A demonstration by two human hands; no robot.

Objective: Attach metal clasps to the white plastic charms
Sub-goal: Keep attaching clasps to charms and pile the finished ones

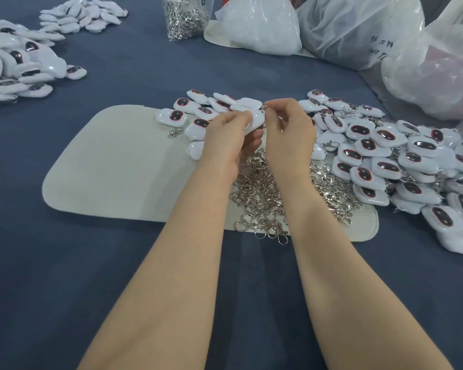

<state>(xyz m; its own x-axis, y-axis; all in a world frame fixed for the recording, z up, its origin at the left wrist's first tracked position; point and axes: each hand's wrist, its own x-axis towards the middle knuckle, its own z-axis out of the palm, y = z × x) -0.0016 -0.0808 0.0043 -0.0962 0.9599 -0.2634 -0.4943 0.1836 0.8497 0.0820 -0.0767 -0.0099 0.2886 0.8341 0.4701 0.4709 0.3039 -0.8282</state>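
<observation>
My left hand (229,137) grips a white plastic charm (257,120) above the grey felt mat (112,166). My right hand (289,129) pinches something small at the charm's right end; the clasp there is mostly hidden by my fingertips. Under my wrists lies a heap of loose metal clasps (262,201). Behind my hands sit several white charms (187,110) with dark oval faces. A large pile of charms (401,161), some with clasps showing, spreads over the right.
More white charms (19,65) lie in heaps at the far left and back left (83,14). A clear bag of clasps (183,17) stands at the back, beside big white plastic bags (358,28). One stray clasp (174,132) lies on the mat. Blue cloth (64,276) covers the table.
</observation>
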